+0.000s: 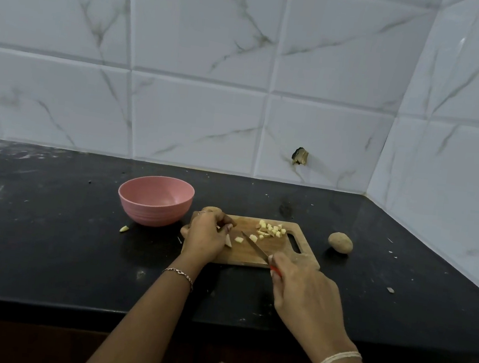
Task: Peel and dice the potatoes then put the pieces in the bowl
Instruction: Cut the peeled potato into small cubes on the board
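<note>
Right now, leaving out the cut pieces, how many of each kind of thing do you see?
bowl: 1
board: 1
knife: 1
whole potatoes: 2, one half hidden behind the left hand
total: 5

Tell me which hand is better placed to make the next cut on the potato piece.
Right. The right hand grips the knife, blade over the cutting board beside the potato piece, which the left hand holds steady.

Pink bowl (154, 215); black countertop (47, 234) with pale speckles and smears; brown wood-grain cutting board (243, 256); pale yellow potato dice (272, 230); tan whole potato (340, 242); red-handled knife (257, 249); white wall tiles (194, 122) with grey marble veining.
</note>
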`<state>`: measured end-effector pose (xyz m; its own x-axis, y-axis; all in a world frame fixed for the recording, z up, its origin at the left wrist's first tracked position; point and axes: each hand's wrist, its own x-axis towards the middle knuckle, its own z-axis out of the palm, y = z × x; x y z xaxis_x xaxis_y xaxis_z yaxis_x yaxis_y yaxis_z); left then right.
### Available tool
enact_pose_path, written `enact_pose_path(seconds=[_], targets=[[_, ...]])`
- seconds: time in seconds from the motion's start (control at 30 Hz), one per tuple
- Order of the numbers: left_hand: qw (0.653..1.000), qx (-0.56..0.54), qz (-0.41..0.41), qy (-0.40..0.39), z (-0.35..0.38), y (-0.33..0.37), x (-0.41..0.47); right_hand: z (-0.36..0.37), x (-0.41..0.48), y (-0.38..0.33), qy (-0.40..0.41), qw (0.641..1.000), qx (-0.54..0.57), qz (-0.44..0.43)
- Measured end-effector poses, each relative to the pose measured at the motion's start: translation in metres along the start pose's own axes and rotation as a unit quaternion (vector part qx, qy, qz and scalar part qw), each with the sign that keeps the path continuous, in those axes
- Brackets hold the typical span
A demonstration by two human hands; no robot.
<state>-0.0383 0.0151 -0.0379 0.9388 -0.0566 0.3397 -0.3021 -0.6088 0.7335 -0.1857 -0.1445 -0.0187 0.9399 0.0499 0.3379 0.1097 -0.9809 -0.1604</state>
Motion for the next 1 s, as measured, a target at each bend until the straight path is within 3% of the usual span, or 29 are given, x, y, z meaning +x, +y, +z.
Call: enact_pose_path(seconds=[0.17,0.37,1.0], targets=[[0.998,-0.028,-0.017,0.054,0.0,0.001,0.0,0.003,0.003,-0.001,0.012,0.999,-0.001,-0.033],[0.997,-0.026,-0.053,0.048,-0.001,0.001,-0.001,0.008,0.025,0.006,0.049,0.996,-0.062,-0.04],[0.989,0.133,-0.02,0.054,-0.004,0.005,-0.011,0.024,0.055,0.037,0.148,0.987,0.006,0.066]])
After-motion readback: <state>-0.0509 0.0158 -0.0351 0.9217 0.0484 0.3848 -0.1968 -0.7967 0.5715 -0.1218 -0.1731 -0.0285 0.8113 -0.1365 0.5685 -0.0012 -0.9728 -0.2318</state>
